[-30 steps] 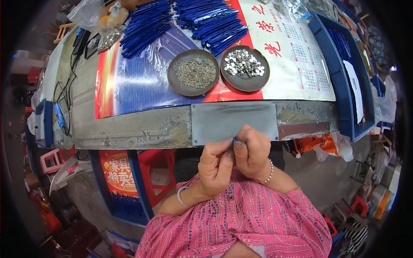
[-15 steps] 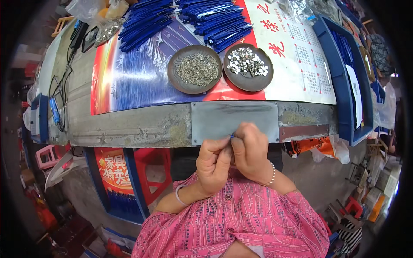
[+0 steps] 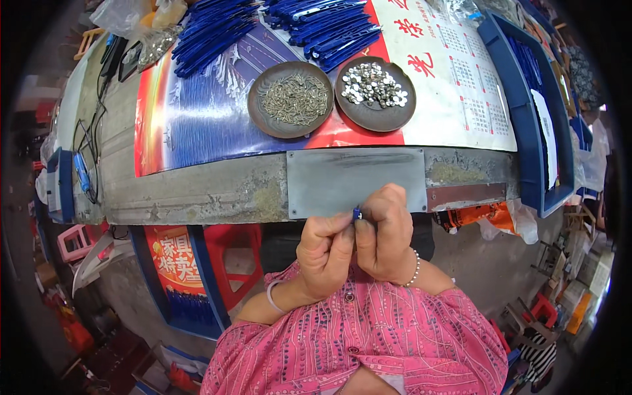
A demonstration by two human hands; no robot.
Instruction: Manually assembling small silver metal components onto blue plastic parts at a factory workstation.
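My left hand (image 3: 326, 253) and my right hand (image 3: 388, 230) meet in front of the table edge, fingers closed. Between the fingertips of both, the end of a small blue piece (image 3: 357, 214) with a bright metal spot shows. My fingers hide the rest of it. Just beyond the hands lies a grey metal plate (image 3: 329, 184) at the table's near edge. Farther back are a dark round dish (image 3: 257, 115) of thin metal pins (image 3: 296, 99) and another dark dish (image 3: 378, 122) of small round silvery pieces (image 3: 375, 85).
Long blue strips (image 3: 329, 33) lie heaped behind the dishes on a printed poster (image 3: 197, 125). A blue bin (image 3: 530, 158) stands at the right, a smaller one (image 3: 59, 184) at the left. Below the table are a blue crate (image 3: 155, 283) and a red stool (image 3: 230, 253).
More of the small blue piece shows between my fingertips, with its metal spot visible. My hands stay together, still pinching. The whole view has shifted slightly.
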